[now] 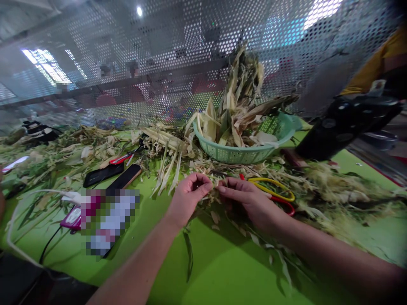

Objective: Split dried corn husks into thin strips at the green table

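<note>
My left hand (190, 197) and my right hand (243, 195) meet above the green table, thumbs and forefingers closed in a pinch. Between their fingertips shows a small pale piece of corn husk (216, 184), partly hidden by the fingers. Beside and partly behind my right hand lie scissors with yellow and red handles (284, 191). Loose husk scraps (215, 217) are scattered under both hands. Just beyond them, a pale green plastic basket (241, 155) holds dried corn husks (237, 106), some standing tall above its rim.
Cut husk strips (170, 171) lie left of the basket. Two phones (103, 174), a red-handled tool (121, 158), a magenta device (72, 218) and a white cable (14, 216) are at left. Corn silk (337, 190) and a black bottle (343, 123) occupy the right. A perforated metal screen (152, 84) stands behind.
</note>
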`<state>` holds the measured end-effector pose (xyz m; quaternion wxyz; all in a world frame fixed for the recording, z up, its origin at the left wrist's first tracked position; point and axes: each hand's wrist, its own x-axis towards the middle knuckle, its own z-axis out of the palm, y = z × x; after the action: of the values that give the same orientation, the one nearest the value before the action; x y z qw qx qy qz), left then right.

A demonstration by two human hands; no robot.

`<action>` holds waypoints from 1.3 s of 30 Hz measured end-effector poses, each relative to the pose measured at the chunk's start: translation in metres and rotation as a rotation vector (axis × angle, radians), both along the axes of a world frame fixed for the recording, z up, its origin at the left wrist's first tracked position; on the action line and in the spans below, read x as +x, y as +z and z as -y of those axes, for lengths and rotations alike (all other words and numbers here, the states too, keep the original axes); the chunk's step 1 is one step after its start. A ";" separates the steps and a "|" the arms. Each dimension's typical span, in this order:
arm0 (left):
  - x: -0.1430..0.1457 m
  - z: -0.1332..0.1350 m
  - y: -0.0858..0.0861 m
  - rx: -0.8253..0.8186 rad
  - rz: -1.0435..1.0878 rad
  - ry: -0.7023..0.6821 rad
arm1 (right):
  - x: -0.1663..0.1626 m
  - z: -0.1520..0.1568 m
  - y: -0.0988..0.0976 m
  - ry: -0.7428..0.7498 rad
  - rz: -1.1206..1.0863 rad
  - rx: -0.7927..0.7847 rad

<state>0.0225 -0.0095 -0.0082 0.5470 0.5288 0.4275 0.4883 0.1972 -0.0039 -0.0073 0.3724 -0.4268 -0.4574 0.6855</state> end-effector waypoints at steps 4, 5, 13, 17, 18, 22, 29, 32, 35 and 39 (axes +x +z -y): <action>0.001 0.001 0.001 -0.027 -0.037 -0.055 | 0.002 0.000 -0.003 -0.040 -0.003 -0.027; 0.001 0.001 0.001 -0.029 -0.042 -0.056 | 0.003 -0.001 -0.004 -0.048 0.002 -0.017; 0.003 0.001 -0.003 -0.007 -0.174 -0.067 | 0.003 0.000 -0.002 -0.101 -0.020 0.042; 0.003 0.002 -0.003 0.052 -0.283 -0.018 | 0.004 0.000 -0.001 -0.083 -0.052 0.075; 0.003 0.002 -0.003 0.041 -0.265 -0.026 | 0.005 -0.001 -0.001 -0.078 -0.064 0.068; 0.002 0.001 -0.005 -0.040 -0.111 -0.088 | 0.006 -0.003 0.000 -0.078 -0.085 0.039; 0.003 0.000 -0.008 -0.070 -0.064 -0.122 | 0.006 -0.003 -0.002 -0.127 -0.044 0.079; 0.004 0.001 -0.008 -0.043 -0.112 -0.091 | 0.007 -0.004 -0.005 -0.130 0.020 0.150; 0.005 0.002 -0.006 0.031 -0.173 -0.060 | 0.009 -0.005 -0.006 -0.093 0.056 0.209; 0.006 0.004 -0.003 0.069 -0.182 -0.060 | 0.009 -0.006 -0.006 -0.070 0.074 0.234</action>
<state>0.0282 -0.0136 -0.0114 0.5016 0.6020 0.4425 0.4360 0.2066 0.0022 -0.0129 0.4260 -0.4213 -0.5326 0.5978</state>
